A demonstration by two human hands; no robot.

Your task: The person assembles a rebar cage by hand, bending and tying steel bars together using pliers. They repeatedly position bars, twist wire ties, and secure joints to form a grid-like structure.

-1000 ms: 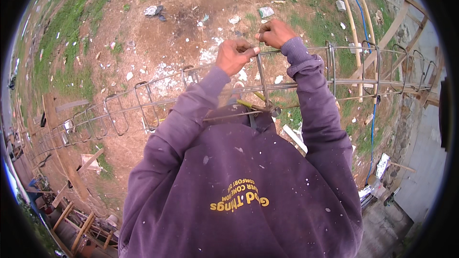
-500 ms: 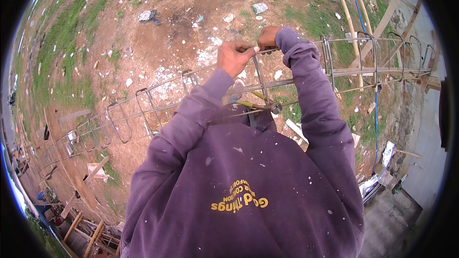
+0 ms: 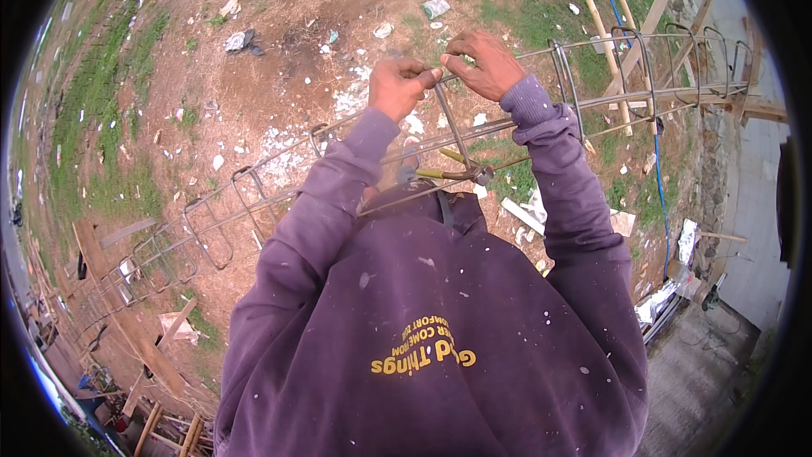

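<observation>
A long cage of thin steel reinforcing bars [image 3: 609,101] with square stirrups runs crosswise in front of me. At its far top bar, my left hand [image 3: 396,90] is closed, thumb and fingers pinched at the corner of a stirrup [image 3: 451,118]. My right hand [image 3: 486,66] is just right of it, back of the hand up. Its fingers are bent in and the thumb is close to the fingertips; anything thin between them is too small to make out. Pincers with yellow handles [image 3: 441,173] rest on the near lower bar, close to my body.
Wooden planks [image 3: 127,313] bear the cage at the left, and a timber frame [image 3: 677,25] stands at its right end. A blue hose [image 3: 662,195] trails down the right side. Paper and plastic scraps litter the dirt and grass [image 3: 110,144].
My right hand has turned from curled over the bar to back-up, with its fingertips raised by the left hand. The left hand stays pinched at the same corner. The view has shifted slightly.
</observation>
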